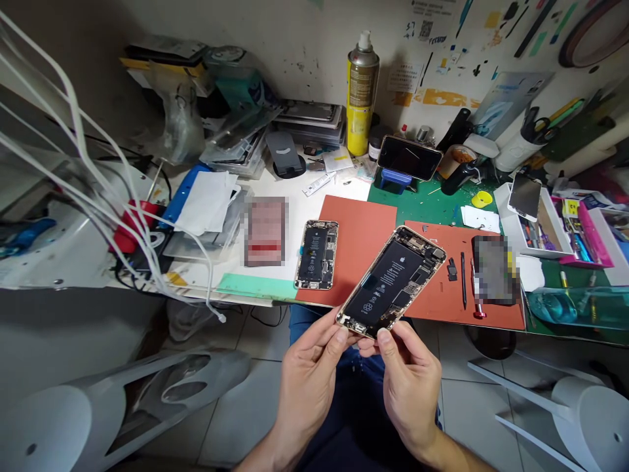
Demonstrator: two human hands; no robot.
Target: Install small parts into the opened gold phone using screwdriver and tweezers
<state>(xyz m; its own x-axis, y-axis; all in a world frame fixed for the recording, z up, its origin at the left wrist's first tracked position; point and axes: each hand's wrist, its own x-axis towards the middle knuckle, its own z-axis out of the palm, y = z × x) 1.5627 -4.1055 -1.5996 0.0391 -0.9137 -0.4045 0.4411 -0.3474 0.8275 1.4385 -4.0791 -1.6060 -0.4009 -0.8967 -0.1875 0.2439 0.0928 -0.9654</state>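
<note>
Both my hands hold one opened smartphone (388, 282), tilted, with its black battery and circuit board facing me. My left hand (314, 367) pinches its lower left corner between thumb and fingers. At the lower right corner, my right hand (407, 380) grips it the same way. A second, smaller opened phone (317, 255) lies to the left, partly on the orange-brown mat (358, 213). Right of the held phone, a small black part (452, 269), a thin black stick tool (464, 280) and a screwdriver with a red end (479, 313) lie on the mat.
A yellow spray can (361, 98) stands at the back, beside a phone on a blue stand (396, 180). White cables (142, 229) hang at the left. Boxes of tools (535, 229) and a bottle of blue liquid (580, 307) are at the right. Stools flank my legs.
</note>
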